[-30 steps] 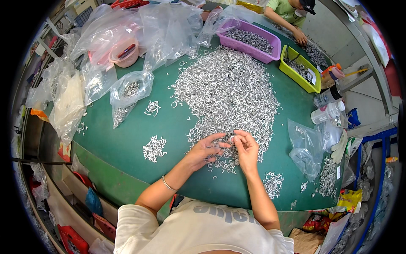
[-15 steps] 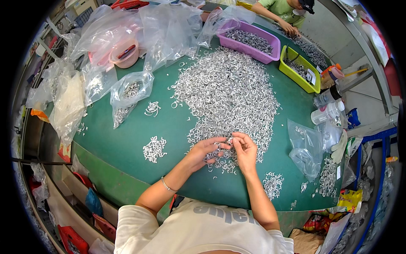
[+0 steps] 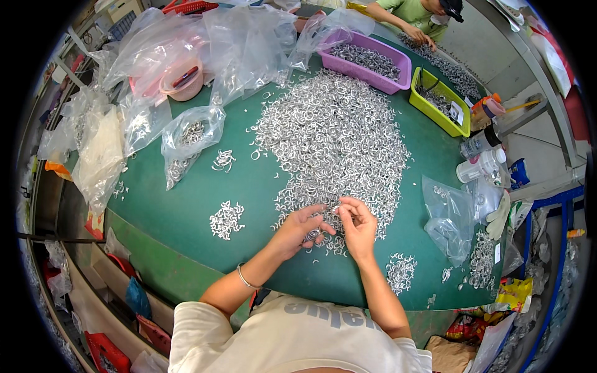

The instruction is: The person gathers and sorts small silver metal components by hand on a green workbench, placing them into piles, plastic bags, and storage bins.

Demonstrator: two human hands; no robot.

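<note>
A wide heap of small silvery curved metal pieces [image 3: 336, 130], ring- and crescent-like, covers the middle of the green table [image 3: 180, 217]. Over its near edge, my left hand [image 3: 301, 231] is partly curled, with several of the metal pieces in its palm and fingers. Close beside it, my right hand [image 3: 359, 224] pinches at the fingertips; what lies between them is too small to make out. Smaller piles lie apart: one pile to the left [image 3: 227, 220], a little cluster [image 3: 222, 160] beyond it, and one pile to the right [image 3: 401, 273].
At the far side stand a purple bin [image 3: 367, 60] and a lime-green bin [image 3: 440, 102] holding metal pieces. Clear plastic bags [image 3: 193, 140] lie left, near a pink basket [image 3: 182, 79]. Bottles [image 3: 481, 165] and another bag [image 3: 446, 217] line the right. A co-worker [image 3: 418, 22] handles pieces at the back.
My left fingers have curled inward around the metal pieces, which now sit lower in the hand. My right hand has shifted slightly, its fingertips still together.
</note>
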